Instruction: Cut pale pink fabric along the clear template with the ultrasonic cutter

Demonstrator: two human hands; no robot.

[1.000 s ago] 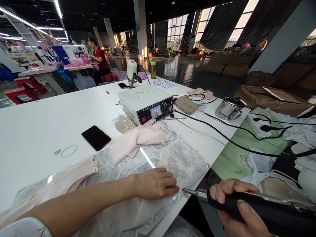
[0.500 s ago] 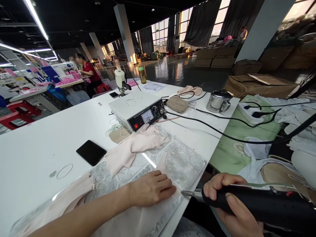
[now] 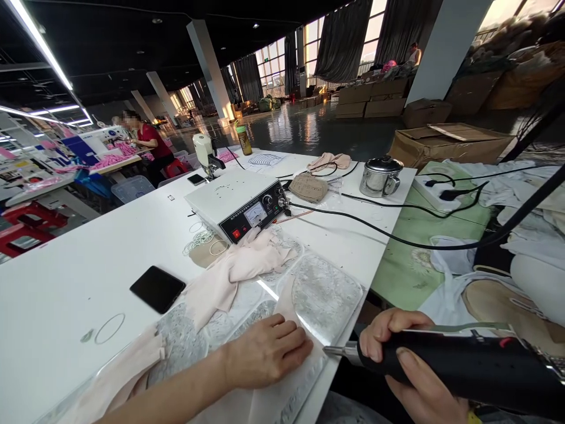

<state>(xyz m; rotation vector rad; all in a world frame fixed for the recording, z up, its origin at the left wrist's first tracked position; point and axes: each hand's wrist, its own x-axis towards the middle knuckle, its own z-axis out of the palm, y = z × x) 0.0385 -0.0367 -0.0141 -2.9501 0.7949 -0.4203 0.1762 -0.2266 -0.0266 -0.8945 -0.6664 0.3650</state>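
Head view, right hand (image 3: 410, 359) gripping black cylindrical tool (image 3: 463, 365), left hand (image 3: 269, 353) on thin fabric (image 3: 289, 388), grip unclear

The fabric (image 3: 247, 259) is pale pink, the tool (image 3: 459, 360) mostly black.

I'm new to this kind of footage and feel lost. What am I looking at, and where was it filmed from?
There's no robot here, just a person's two bare hands. The camera is worn on the head, looking forward and down. The left hand rests on pale cloth over a shiny patterned mat. The right hand grips a black tool, whose metal tip points toward the left hand, close by. Also on the white table are a black phone, a box with a dial, a lidded mug and a bottle.
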